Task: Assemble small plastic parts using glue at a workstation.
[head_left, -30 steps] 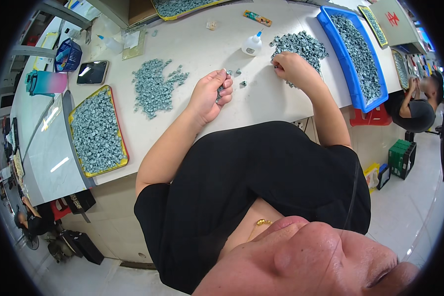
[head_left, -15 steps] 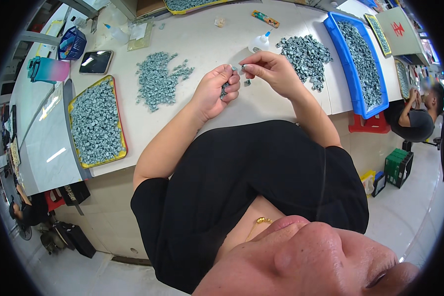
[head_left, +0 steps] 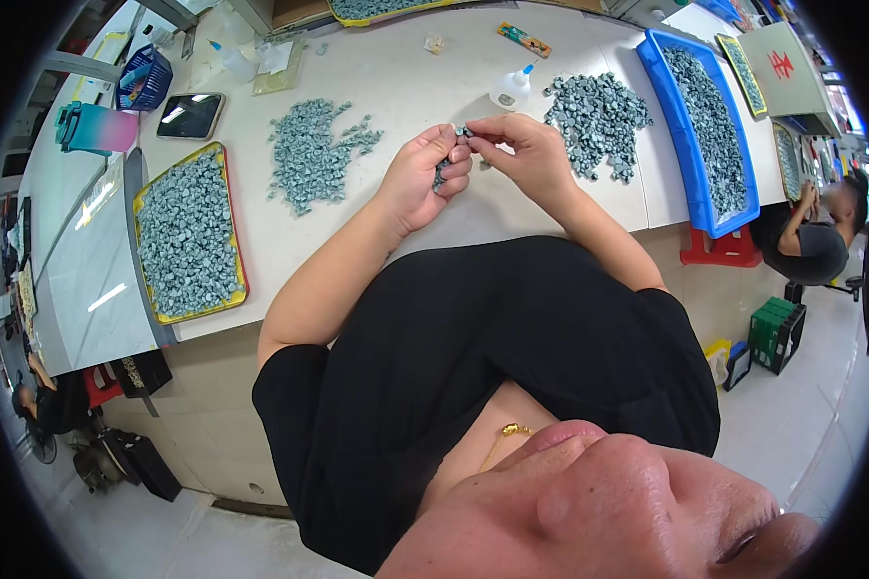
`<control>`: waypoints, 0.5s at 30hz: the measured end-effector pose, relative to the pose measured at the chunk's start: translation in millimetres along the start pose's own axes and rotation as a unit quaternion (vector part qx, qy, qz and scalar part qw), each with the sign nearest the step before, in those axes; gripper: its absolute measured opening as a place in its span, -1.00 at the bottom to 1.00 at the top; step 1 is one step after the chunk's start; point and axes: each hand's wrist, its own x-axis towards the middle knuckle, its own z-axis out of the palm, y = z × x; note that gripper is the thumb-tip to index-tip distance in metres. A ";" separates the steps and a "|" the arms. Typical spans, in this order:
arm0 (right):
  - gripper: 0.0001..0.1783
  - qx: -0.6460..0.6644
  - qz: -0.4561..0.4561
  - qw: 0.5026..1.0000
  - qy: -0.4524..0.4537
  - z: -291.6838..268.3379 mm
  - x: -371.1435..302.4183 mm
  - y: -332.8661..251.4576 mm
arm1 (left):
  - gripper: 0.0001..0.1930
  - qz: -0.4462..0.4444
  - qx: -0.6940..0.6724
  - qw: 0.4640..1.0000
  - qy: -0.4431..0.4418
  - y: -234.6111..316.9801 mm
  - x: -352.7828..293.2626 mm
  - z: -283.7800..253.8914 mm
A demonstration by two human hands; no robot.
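Observation:
Over the middle of the table, my left hand (head_left: 425, 179) is closed around several small grey-green pieces (head_left: 441, 174), some showing between its curled fingers. Its thumb and forefinger pinch one more small piece (head_left: 462, 133). My right hand (head_left: 529, 159) is closed in a pinch at that same spot, its fingertips against the left ones; whether it grips a separate piece is too small to tell. A loose dark piece (head_left: 485, 165) lies under the right hand. One pile of grey-green pieces (head_left: 309, 159) lies left of my hands, a darker pile (head_left: 597, 125) to the right.
A yellow tray (head_left: 198, 314) full of pieces stands at left, near a phone (head_left: 190, 116), a teal-pink bottle (head_left: 101, 130) and a blue basket (head_left: 145, 77). Behind the right hand is a blue-tipped squeeze bottle (head_left: 512, 89). Farther right stands a blue bin (head_left: 681, 145). A co-worker (head_left: 811, 232) sits beyond.
My right hand has moved slightly left and its fingertips now meet the left hand's; before, a small gap with a piece in the right pinch showed. The left hand stays nearly still.

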 end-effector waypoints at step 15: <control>-0.78 -0.150 -0.189 0.968 0.072 9.4 -1.6 4.7 | -0.83 0.008 0.018 0.999 0.030 -4.1 2.1 -0.4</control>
